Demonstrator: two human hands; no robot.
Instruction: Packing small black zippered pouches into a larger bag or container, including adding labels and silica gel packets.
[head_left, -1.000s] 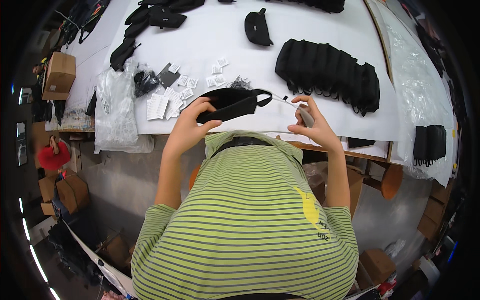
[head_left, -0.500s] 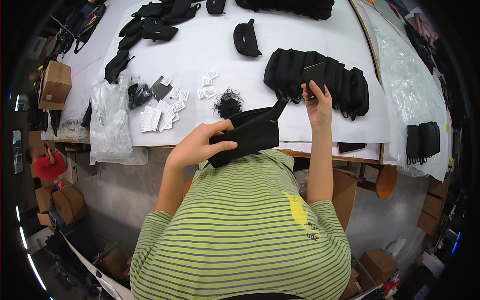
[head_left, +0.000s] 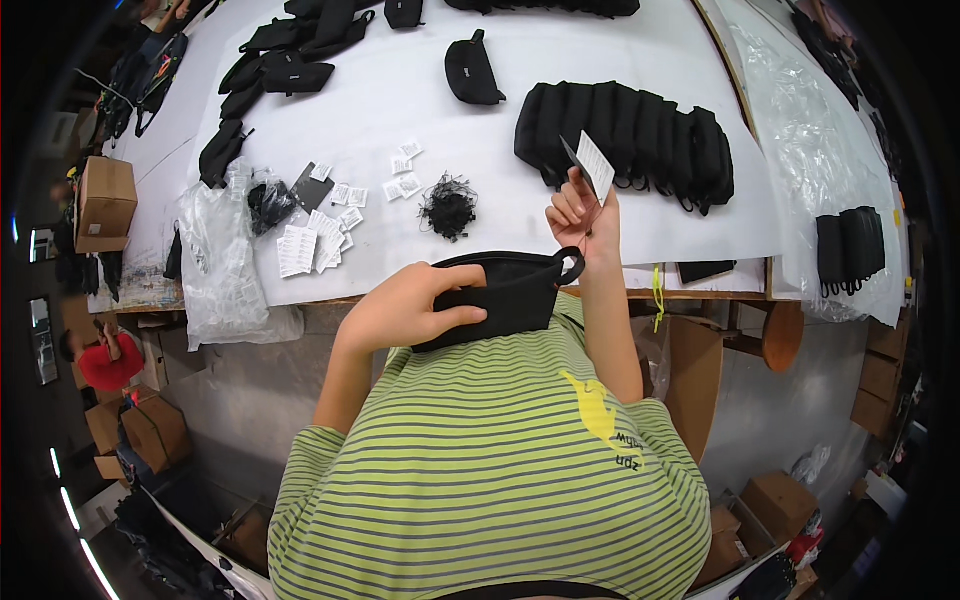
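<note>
My left hand point(head_left: 425, 305) is closed on a black fabric pouch point(head_left: 520, 312), fingers inside its open top and thumb against the front, close to my striped shirt. A small loop point(head_left: 572, 264) sticks up at the pouch's right end. Just above that loop, my right hand point(head_left: 590, 218) pinches a hang tag point(head_left: 596, 168), black on one side and white with print on the other. A thin cord seems to run from the tag down toward the loop; whether it passes through cannot be made out.
A row of black pouches point(head_left: 625, 135) stands behind my right hand. Farther left lie a tangle of black cords point(head_left: 448, 207), white printed labels point(head_left: 300, 250), a black card point(head_left: 312, 187) and clear plastic bags point(head_left: 222, 250). A single pouch point(head_left: 472, 72) lies farther back.
My right hand has come left and lower, toward the pouch's loop. The tag has turned from its black face to show its white side. My left hand still grips the pouch.
</note>
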